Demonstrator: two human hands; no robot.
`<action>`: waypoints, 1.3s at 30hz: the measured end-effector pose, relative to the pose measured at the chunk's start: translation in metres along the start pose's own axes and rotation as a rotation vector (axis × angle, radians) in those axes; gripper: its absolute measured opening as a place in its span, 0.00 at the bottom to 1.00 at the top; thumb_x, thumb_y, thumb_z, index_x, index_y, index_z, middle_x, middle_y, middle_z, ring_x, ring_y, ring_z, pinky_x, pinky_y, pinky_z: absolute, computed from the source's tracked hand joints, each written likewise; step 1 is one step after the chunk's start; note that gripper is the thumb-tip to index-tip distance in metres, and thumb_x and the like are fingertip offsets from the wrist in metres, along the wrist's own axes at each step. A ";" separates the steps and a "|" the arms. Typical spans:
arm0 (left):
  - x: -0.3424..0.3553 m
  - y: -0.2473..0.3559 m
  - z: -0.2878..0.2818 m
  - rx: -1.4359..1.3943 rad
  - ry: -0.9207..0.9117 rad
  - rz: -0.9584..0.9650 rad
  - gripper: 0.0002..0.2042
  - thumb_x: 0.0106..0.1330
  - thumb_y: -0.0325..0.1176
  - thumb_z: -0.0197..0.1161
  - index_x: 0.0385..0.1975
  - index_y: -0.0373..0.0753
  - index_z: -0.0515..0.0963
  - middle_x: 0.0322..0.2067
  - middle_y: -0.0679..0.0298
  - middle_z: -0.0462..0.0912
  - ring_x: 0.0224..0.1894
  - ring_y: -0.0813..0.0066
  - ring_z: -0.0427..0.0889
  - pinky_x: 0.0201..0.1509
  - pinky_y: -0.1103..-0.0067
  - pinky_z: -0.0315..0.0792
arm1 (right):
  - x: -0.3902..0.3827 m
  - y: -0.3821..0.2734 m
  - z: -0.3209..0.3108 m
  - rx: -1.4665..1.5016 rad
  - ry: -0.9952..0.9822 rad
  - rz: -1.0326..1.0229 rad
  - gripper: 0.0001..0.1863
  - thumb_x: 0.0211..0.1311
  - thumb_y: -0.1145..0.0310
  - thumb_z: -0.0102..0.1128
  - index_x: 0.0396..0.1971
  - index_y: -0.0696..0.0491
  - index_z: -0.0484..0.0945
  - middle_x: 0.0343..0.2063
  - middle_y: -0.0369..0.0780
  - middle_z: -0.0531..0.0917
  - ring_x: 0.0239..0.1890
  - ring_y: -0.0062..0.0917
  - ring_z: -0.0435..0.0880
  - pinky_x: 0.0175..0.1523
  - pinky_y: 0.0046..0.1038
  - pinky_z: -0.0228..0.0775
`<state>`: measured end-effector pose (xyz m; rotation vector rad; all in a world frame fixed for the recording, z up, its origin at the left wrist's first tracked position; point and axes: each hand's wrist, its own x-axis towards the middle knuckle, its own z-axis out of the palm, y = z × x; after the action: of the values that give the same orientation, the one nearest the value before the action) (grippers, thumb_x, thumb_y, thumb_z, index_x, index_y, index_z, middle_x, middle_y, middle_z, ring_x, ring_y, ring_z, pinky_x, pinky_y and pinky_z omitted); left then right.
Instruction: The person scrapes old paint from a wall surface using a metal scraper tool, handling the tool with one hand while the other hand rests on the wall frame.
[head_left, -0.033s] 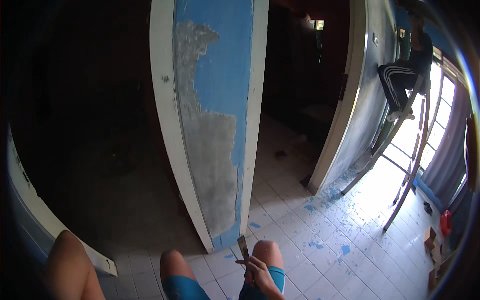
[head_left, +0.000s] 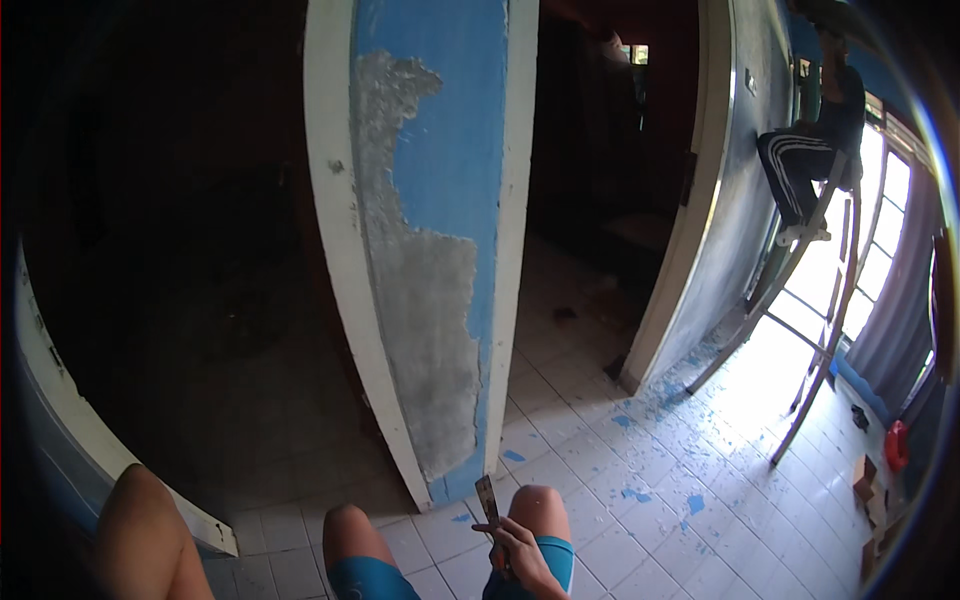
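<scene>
Nothing has shifted since the earlier frame: the scraper, the hand and the knees sit where they did. The wall pier (head_left: 430, 250) between two dark doorways fills the middle, its blue paint stripped to bare grey plaster down the left and lower part, with white trim on both edges. The white tiled floor (head_left: 640, 470) spreads to the right, littered with blue paint flakes (head_left: 635, 494). At the far right a person (head_left: 815, 150) sits high on a ladder (head_left: 815, 330) by the bright window. At the lower edge, the right hand (head_left: 520, 555) is closed around the handle of a paint scraper (head_left: 488, 500), blade pointing up just before the pier's foot, above the knees. The left hand is out of view; only the left arm (head_left: 145, 540) shows.
</scene>
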<state>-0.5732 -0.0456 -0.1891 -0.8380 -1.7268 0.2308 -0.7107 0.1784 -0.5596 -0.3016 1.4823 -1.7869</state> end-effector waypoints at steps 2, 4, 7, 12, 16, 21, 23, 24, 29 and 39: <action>0.001 -0.004 0.010 -0.032 0.034 0.013 0.33 0.79 0.50 0.57 0.72 0.32 0.61 0.73 0.43 0.64 0.74 0.48 0.67 0.77 0.56 0.61 | 0.004 0.013 0.003 0.187 0.108 -0.126 0.22 0.83 0.66 0.51 0.70 0.59 0.73 0.43 0.42 0.84 0.22 0.16 0.74 0.28 0.21 0.68; 0.014 0.010 -0.010 0.049 -0.027 0.006 0.33 0.79 0.49 0.57 0.73 0.31 0.60 0.73 0.43 0.64 0.74 0.48 0.66 0.78 0.56 0.61 | 0.017 0.038 0.014 0.219 0.029 -0.146 0.25 0.80 0.65 0.57 0.73 0.53 0.71 0.43 0.39 0.85 0.22 0.16 0.73 0.26 0.20 0.66; 0.007 0.002 0.005 0.023 0.012 0.007 0.34 0.79 0.49 0.57 0.73 0.30 0.59 0.73 0.42 0.64 0.75 0.48 0.66 0.78 0.56 0.60 | 0.019 0.012 0.028 0.167 0.127 -0.298 0.28 0.79 0.65 0.61 0.75 0.50 0.68 0.41 0.35 0.84 0.22 0.14 0.72 0.26 0.19 0.64; 0.003 -0.002 0.010 0.017 0.043 -0.020 0.35 0.79 0.49 0.57 0.74 0.29 0.58 0.73 0.41 0.63 0.75 0.48 0.65 0.78 0.56 0.59 | 0.036 -0.069 0.042 -0.187 0.143 -0.458 0.27 0.80 0.69 0.58 0.75 0.57 0.68 0.56 0.45 0.81 0.31 0.16 0.81 0.34 0.22 0.74; -0.002 -0.007 -0.006 0.051 0.253 -0.086 0.36 0.79 0.48 0.57 0.75 0.28 0.56 0.72 0.41 0.63 0.76 0.48 0.64 0.79 0.56 0.58 | 0.074 -0.149 0.048 -0.343 0.175 -0.539 0.32 0.76 0.69 0.63 0.77 0.53 0.65 0.49 0.49 0.86 0.50 0.29 0.87 0.51 0.31 0.80; -0.051 -0.098 0.124 0.117 0.476 -0.585 0.37 0.79 0.48 0.57 0.76 0.27 0.55 0.72 0.40 0.63 0.76 0.47 0.63 0.79 0.56 0.56 | 0.129 -0.210 0.031 -0.734 0.354 -1.101 0.33 0.76 0.72 0.60 0.78 0.51 0.64 0.38 0.46 0.88 0.26 0.31 0.85 0.41 0.34 0.78; -0.097 -0.141 0.175 0.255 0.419 -0.597 0.38 0.76 0.50 0.63 0.74 0.32 0.55 0.76 0.38 0.49 0.79 0.41 0.54 0.79 0.48 0.52 | 0.128 -0.244 0.060 -0.712 0.302 -1.106 0.33 0.76 0.72 0.60 0.78 0.50 0.64 0.36 0.48 0.88 0.26 0.36 0.86 0.41 0.36 0.78; -0.118 -0.147 0.194 0.267 0.383 -0.645 0.38 0.76 0.51 0.63 0.74 0.32 0.55 0.77 0.38 0.47 0.79 0.40 0.52 0.79 0.48 0.51 | 0.126 -0.256 0.063 -0.730 0.314 -1.089 0.32 0.76 0.73 0.59 0.78 0.50 0.65 0.33 0.50 0.88 0.27 0.40 0.87 0.41 0.38 0.78; -0.129 -0.158 0.205 0.289 0.431 -0.590 0.36 0.78 0.50 0.61 0.75 0.34 0.54 0.78 0.38 0.43 0.79 0.39 0.53 0.80 0.48 0.49 | 0.121 -0.286 0.074 -0.914 0.365 -0.988 0.31 0.78 0.69 0.56 0.78 0.46 0.63 0.40 0.59 0.88 0.45 0.61 0.87 0.52 0.52 0.79; -0.138 -0.157 0.212 0.231 0.405 -0.659 0.33 0.79 0.53 0.58 0.71 0.35 0.57 0.76 0.35 0.50 0.77 0.38 0.57 0.77 0.48 0.54 | 0.141 -0.322 0.086 -0.837 0.494 -1.088 0.32 0.76 0.71 0.59 0.78 0.45 0.65 0.36 0.58 0.88 0.41 0.55 0.90 0.43 0.49 0.81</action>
<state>-0.8164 -0.1920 -0.2795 -0.1044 -1.4648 -0.1741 -0.8833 0.0239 -0.2814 -1.3725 2.7270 -1.9413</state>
